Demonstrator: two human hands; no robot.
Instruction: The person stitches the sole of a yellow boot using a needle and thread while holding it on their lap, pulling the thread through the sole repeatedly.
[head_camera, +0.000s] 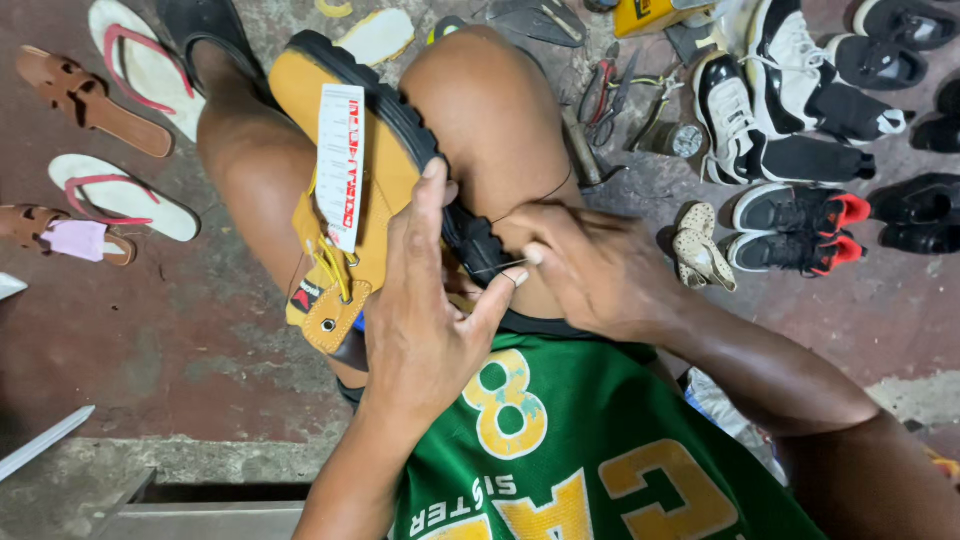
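Note:
A tan work boot with a thick black sole lies on its side, wedged between my bare knees, a white and red tag hanging from it. My left hand is clasped over the boot's heel end, thumb up along the sole edge. At the black sole, my right hand pinches a thin metal needle, and a dark thread runs up over my knee. My green jersey fills the lower part of the view.
Flip-flops and brown sandals lie on the floor at left. Pliers and other tools rest beyond my right knee. Black, white and red sneakers crowd the upper right. A concrete step edge runs along the bottom left.

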